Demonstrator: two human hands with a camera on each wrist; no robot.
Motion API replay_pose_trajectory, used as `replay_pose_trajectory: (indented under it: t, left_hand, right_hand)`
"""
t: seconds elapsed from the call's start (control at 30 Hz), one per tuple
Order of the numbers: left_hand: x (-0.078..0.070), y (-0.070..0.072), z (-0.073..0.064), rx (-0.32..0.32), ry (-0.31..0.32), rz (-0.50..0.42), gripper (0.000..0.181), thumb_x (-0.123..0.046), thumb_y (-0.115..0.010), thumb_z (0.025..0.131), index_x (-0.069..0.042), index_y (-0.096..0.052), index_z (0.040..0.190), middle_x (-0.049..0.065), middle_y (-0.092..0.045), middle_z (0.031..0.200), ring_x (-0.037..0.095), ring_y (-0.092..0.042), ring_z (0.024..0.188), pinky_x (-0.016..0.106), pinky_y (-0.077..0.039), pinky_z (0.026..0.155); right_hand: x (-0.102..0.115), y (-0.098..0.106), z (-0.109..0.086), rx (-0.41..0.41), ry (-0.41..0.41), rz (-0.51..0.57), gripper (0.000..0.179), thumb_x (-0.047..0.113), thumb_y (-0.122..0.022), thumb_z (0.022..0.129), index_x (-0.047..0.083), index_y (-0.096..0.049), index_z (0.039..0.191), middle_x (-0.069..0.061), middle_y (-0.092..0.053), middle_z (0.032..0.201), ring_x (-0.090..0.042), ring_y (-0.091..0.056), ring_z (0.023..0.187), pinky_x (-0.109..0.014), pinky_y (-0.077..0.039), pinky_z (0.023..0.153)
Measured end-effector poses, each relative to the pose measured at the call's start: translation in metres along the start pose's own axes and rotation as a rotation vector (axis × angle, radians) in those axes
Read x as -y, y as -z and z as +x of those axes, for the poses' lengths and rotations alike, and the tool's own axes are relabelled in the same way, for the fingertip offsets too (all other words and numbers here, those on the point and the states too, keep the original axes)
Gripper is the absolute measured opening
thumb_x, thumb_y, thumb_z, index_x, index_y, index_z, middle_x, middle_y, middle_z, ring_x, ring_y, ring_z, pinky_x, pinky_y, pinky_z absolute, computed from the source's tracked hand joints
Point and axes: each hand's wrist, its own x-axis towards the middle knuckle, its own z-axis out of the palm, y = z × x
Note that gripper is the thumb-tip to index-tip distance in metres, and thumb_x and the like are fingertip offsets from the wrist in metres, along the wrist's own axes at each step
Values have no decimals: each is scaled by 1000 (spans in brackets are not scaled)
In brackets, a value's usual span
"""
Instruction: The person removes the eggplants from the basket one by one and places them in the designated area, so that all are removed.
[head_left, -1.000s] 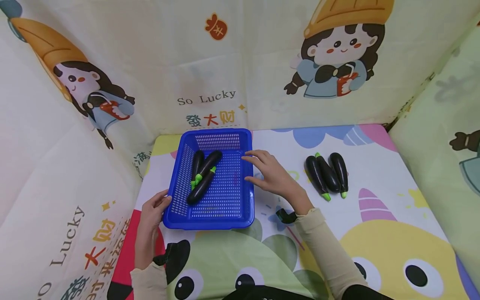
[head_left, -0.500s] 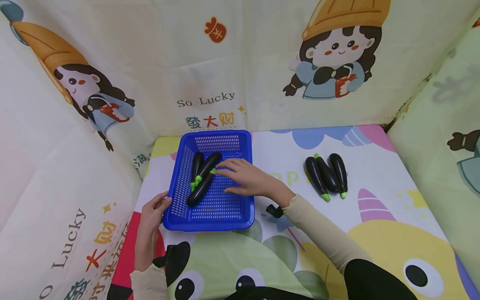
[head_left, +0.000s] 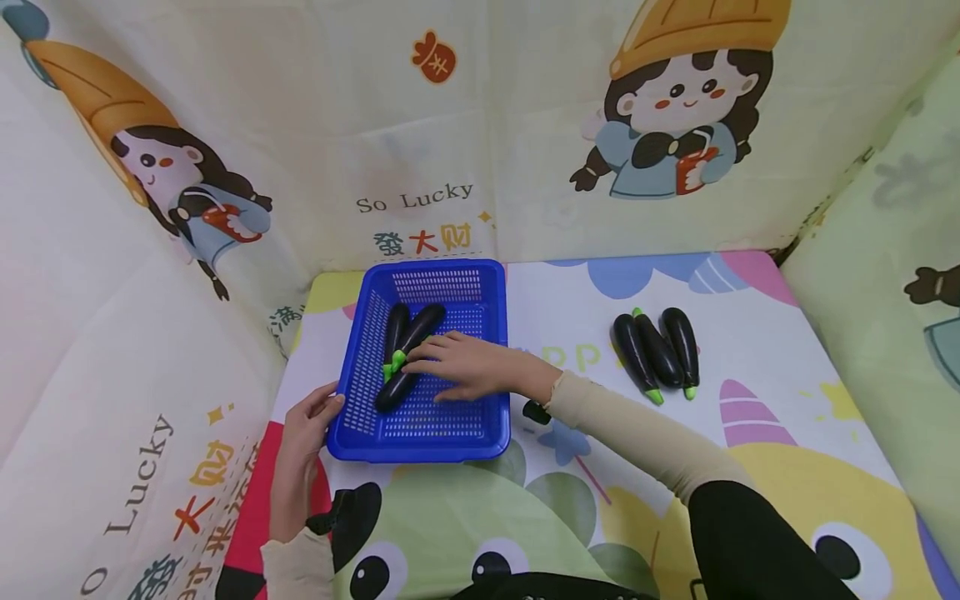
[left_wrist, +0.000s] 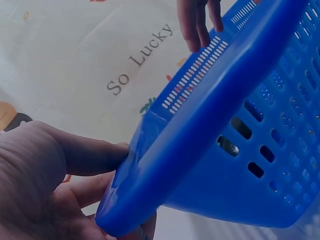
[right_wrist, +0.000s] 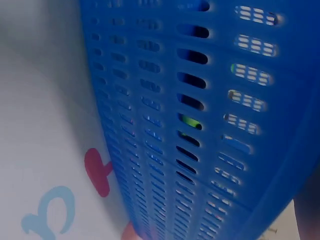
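With left hand point(head_left: 302, 427), pinching basket point(head_left: 420, 451) rim — with right hand point(head_left: 471, 367), loosely spread, poised over the nearest eggplant point(head_left: 395, 391) inside; cannot tell if touching. Likely at pick-up — calls next for curling snugly round it.

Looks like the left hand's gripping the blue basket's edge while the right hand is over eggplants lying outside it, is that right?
No, not outside: the head view shows the right hand over eggplants inside the blue basket. The left hand does grip its edge.
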Motion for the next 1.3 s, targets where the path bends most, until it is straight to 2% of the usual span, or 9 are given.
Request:
replay_pose_trajectory:
  t: [0.33,0.67,1.3]
  left_hand:
    - [0,1,0,8,7,-2,55,-30,-58,107,-10,-47,157,-20,-65,96,1,-65,88,16,-54,80]
    - [0,0,0,8,17,0,56,-31,-59,107,-11,-47,157,-19,-65,96,2,-64,89,16,-53,79]
    - [2,0,1,-2,5,-2,55,-31,-60,106,-9,-48,156,-19,-66,93,1,-66,85,17,-55,77]
  right_hand:
    - [0,11,20,110,36,0,68,42,-70,99,21,-43,159,-4,-46,163,-25,-40,153,-48,-35,125]
    - [-4,15,46,231,4,3,67,42,-68,101,22,-43,159,0,-46,164,-24,-42,151,-49,-33,126]
    - [-1,20,77,343,-9,-41,57,38,-68,102,21,-52,153,0,-56,155,-24,-50,145,-51,-40,121]
